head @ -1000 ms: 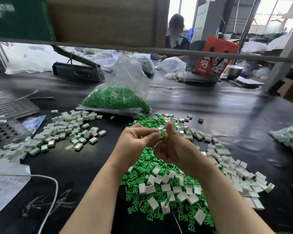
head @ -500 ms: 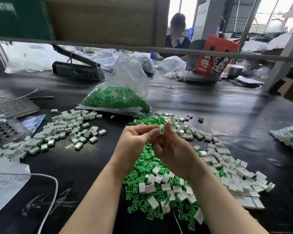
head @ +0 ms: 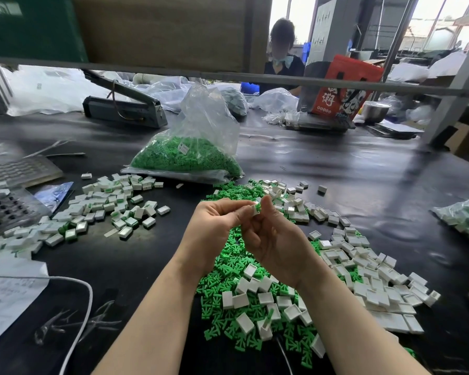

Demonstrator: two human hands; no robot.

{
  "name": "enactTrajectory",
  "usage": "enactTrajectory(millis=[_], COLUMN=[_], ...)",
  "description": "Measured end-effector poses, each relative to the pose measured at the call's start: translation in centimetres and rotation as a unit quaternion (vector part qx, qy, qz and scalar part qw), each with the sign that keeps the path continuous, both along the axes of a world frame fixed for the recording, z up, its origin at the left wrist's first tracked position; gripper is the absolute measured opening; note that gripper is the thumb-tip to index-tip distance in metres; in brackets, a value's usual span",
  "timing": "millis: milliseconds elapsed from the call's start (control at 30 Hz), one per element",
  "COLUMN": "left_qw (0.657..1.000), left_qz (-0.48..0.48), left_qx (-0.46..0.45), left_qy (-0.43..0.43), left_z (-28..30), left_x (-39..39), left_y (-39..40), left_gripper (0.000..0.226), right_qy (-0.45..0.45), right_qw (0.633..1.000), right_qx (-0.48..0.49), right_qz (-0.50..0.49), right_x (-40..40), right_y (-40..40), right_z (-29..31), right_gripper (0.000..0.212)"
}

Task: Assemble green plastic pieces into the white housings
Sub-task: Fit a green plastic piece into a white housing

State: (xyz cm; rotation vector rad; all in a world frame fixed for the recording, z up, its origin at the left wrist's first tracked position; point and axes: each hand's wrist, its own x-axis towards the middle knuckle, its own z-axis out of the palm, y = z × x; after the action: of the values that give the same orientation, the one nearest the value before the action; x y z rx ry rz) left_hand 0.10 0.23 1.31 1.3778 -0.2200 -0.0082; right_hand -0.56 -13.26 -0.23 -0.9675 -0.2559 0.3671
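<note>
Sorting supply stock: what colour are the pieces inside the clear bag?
Green, seen in the head view: bag.

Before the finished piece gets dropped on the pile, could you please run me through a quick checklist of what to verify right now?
1. Both hands on the part: left hand and right hand pinch one white housing between fingertips: ok.
2. Green piece fully seated in that housing: cannot tell, fingers hide the joint.
3. Drop spot: pile of finished pieces lies on the black table to the left: ok.
4. Loose green pieces within reach under the hands: ok.
5. Empty white housings at the right: ok.
</note>
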Motion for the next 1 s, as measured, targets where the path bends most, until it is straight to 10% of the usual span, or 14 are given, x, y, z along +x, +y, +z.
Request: enactTrajectory(millis=[600, 1000], left_qw=[1.000, 0.972], left_qz=[0.006, 0.025], left_qx=[0.009, 0.230], left_qy=[0.001, -0.045], left_z=[-0.1, -0.8], left_x=[0.1, 0.2], left_y=[0.2, 0.4], left_gripper=[0.010, 0.014], right_qy=[-0.042, -0.265], right_qw=[0.997, 0.831], right_qx=[-0.059, -0.454], right_qz=[0.001, -0.181], right_x=[0.2, 0.8], right_y=[-0.3, -1.8], right_z=[-0.2, 0.0], right_gripper=[0.043, 0.030])
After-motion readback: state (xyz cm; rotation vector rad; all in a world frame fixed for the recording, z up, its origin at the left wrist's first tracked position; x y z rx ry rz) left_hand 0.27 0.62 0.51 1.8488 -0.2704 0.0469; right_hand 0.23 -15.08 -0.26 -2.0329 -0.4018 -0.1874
